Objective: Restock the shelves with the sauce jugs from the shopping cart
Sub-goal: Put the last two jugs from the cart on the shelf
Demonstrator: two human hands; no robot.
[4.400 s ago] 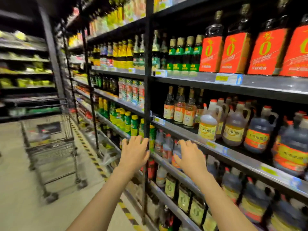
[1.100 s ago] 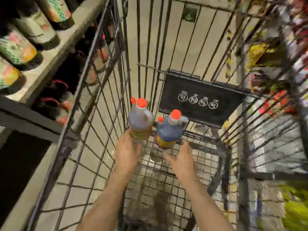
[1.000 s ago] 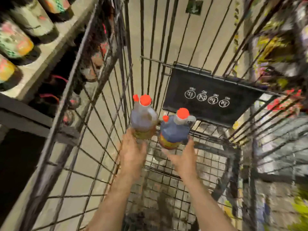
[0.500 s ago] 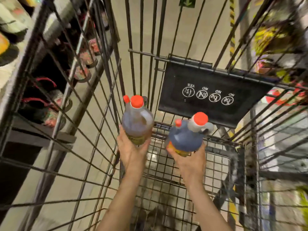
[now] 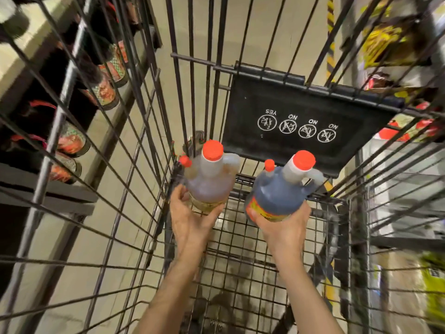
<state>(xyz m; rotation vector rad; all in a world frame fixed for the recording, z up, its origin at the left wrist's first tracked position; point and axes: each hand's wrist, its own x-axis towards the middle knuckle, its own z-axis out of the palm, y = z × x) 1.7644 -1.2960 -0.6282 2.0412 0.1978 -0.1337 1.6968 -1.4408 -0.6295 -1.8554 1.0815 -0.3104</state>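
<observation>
I look down into a wire shopping cart point(image 5: 134, 165). My left hand point(image 5: 192, 220) grips the base of a brown sauce jug point(image 5: 209, 179) with an orange cap and a yellowish label. My right hand point(image 5: 284, 227) holds a darker sauce jug point(image 5: 279, 191) with an orange cap and an orange-yellow label, tilted a little to the right. Both jugs are raised above the cart's mesh floor point(image 5: 236, 256), close to the black child-seat flap point(image 5: 296, 124). The two jugs are apart from each other.
Shelves on the left carry dark bottles with patterned labels point(image 5: 106, 90) just outside the cart's side wall. Blurred packaged goods point(image 5: 382, 42) fill shelving on the right. Pale floor shows through the cart's bars.
Both hands have lifted the two jugs higher and drawn them apart; the right jug now leans further to the right. The view has shifted closer to the cart.
</observation>
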